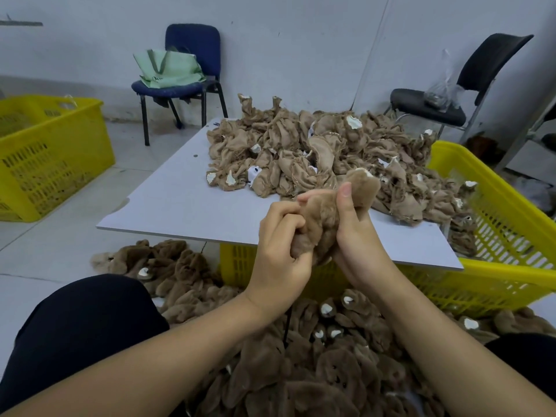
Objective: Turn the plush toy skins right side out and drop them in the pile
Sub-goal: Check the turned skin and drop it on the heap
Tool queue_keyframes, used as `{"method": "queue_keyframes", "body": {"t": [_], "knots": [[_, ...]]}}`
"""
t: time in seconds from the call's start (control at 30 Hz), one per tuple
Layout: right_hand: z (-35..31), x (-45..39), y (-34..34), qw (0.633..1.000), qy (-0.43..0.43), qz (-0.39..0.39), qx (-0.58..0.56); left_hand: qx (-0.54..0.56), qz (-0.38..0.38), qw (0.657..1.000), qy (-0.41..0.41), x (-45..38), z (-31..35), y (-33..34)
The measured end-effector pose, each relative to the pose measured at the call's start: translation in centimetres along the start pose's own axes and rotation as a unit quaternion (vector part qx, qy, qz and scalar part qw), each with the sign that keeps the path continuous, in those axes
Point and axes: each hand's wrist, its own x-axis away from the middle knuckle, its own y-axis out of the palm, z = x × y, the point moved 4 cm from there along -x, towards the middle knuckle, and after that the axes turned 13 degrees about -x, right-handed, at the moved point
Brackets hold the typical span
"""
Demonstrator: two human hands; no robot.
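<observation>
Both hands hold one brown plush toy skin (323, 218) above the near edge of the grey board (186, 200). My left hand (279, 251) grips its lower end with curled fingers. My right hand (358, 233) pinches its upper part, thumb on the furry side. The skin shows its furry side. A heap of inside-out tan skins (325, 152) lies on the far right of the board. On the floor below my arms spreads a pile of furry brown skins (331, 356).
The board rests on a yellow crate (487, 281). Another yellow crate (48, 152) stands on the floor at left. A blue chair with a green bag (177, 70) and a black chair (445, 106) stand by the wall. My dark-clothed knee (81, 326) is at lower left.
</observation>
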Motion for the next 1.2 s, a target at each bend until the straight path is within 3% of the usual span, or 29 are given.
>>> {"method": "queue_keyframes", "body": {"t": [0.07, 0.17, 0.23, 0.3, 0.37, 0.47, 0.53, 0.6, 0.67, 0.7, 0.8, 0.87, 1.03, 1.13, 1.2], "knots": [[0.2, 0.0, 0.0, 1.0, -0.002, 0.001, 0.004, -0.029, 0.009, 0.999, 0.028, -0.4, -0.2, 0.0], [2.0, 0.0, -0.5, 0.996, 0.048, 0.056, -0.042, -0.06, -0.044, 0.994, 0.075, 0.1, 0.0, 1.0], [3.3, 0.2, -0.9, 0.995, 0.068, 0.069, 0.011, -0.073, -0.077, 0.992, 0.073, 0.5, 0.0, 1.7], [4.2, 0.6, -1.5, 0.992, 0.073, 0.044, 0.089, -0.078, -0.105, 0.99, 0.057, 0.9, -0.2, 2.0], [4.3, 1.2, -2.1, 0.99, 0.128, 0.028, 0.054, -0.059, -0.143, 0.987, 0.035, 1.6, -0.3, 1.9], [4.1, 1.6, -2.2, 0.984, 0.174, 0.043, 0.022, 0.027, -0.141, 0.985, -0.092, 1.7, -0.8, 1.3], [3.2, 1.5, -2.5, 0.982, 0.114, 0.115, 0.102, 0.036, -0.127, 0.978, -0.163, 1.0, -1.5, 1.3], [0.9, 1.4, -2.5, 0.956, -0.056, 0.171, 0.233, -0.012, -0.14, 0.978, -0.154, 0.5, -1.9, 1.5], [-0.4, 1.3, -2.0, 0.931, -0.191, 0.1, 0.295, -0.011, -0.157, 0.975, -0.154, 0.8, -2.1, 1.9], [-0.2, 1.3, -1.6, 0.936, -0.193, 0.04, 0.291, 0.0, -0.157, 0.973, -0.168, 1.2, -2.1, 2.0], [1.7, 1.4, -0.7, 0.956, -0.054, -0.081, 0.277, 0.037, -0.117, 0.972, -0.199, 1.6, -2.1, 1.9], [2.5, 1.5, -0.9, 0.964, -0.03, -0.084, 0.252, 0.035, -0.086, 0.981, -0.169, 1.0, -1.9, 1.4], [1.5, 0.8, -1.0, 0.984, -0.073, -0.047, 0.157, -0.025, -0.051, 0.998, -0.04, -1.5, 0.0, 0.4], [1.9, 0.6, -0.8, 0.985, -0.06, -0.047, 0.157, -0.067, -0.098, 0.993, 0.027, -2.9, 0.3, 1.1], [2.6, 0.7, -0.8, 0.986, -0.041, -0.051, 0.156, -0.056, -0.147, 0.987, 0.015, -3.0, -0.3, 1.7]]}}
